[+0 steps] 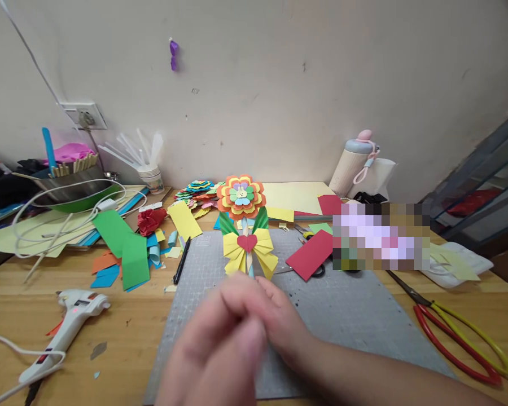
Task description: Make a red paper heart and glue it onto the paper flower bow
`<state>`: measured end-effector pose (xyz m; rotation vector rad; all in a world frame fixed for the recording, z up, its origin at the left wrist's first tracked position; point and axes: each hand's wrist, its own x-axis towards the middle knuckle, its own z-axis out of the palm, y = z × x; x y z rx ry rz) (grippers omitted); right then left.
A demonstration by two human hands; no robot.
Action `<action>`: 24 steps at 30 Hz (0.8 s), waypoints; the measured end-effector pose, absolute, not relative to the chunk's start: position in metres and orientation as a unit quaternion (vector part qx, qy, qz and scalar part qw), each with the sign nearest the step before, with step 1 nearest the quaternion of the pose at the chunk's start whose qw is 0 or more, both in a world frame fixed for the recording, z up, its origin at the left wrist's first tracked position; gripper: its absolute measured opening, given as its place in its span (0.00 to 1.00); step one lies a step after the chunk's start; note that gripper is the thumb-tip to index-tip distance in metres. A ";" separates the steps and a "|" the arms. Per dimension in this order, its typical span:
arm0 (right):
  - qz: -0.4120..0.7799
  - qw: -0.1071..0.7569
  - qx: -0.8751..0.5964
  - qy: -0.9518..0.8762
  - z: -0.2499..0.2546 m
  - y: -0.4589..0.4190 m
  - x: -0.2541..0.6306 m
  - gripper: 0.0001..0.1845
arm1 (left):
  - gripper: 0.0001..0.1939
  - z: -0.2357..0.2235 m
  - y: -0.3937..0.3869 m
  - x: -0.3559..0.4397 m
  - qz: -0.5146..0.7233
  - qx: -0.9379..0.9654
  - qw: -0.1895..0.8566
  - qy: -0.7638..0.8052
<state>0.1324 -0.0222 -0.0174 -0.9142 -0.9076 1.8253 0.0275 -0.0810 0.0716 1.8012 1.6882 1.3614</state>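
Note:
A paper flower (241, 195) stands upright in front of me, with layered orange, yellow and purple petals. Its stem carries green leaves, a yellow pleated bow (231, 248) and a red heart. Just below the bow, my right hand (290, 327) is closed around the stem. My left hand (215, 344), blurred and closer to the camera, has its fingers curled and overlaps the right hand's fingers. Whatever lies inside the left hand is hidden, as is the lower stem. Both hands are above a grey cutting mat (342, 321).
On the left lie a white glue gun (74, 313), green paper pieces (133, 259) and a black pen (182, 260). Red-and-yellow-handled scissors (452, 332) and red paper (311, 255) lie on the right. Behind are layered paper flowers (198, 192), a cup of sticks (151, 179) and a bottle (351, 163).

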 end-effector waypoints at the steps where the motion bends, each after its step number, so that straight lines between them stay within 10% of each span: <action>1: 0.730 0.443 -0.365 -0.372 -0.018 -0.023 0.132 0.21 | 0.12 0.064 -0.063 0.028 0.527 0.594 0.177 0.581; 5: 0.719 0.439 -0.356 -0.404 -0.021 -0.024 0.131 0.24 | 0.18 0.034 -0.002 0.022 0.665 0.414 0.276 0.557; 12: 0.720 0.432 -0.340 -0.424 -0.025 -0.026 0.131 0.24 | 0.21 0.034 0.011 0.015 0.563 0.383 0.584 0.442; 24: 0.720 0.406 -0.346 -0.445 -0.022 -0.032 0.131 0.26 | 0.21 0.031 0.010 0.014 0.489 0.400 0.591 0.501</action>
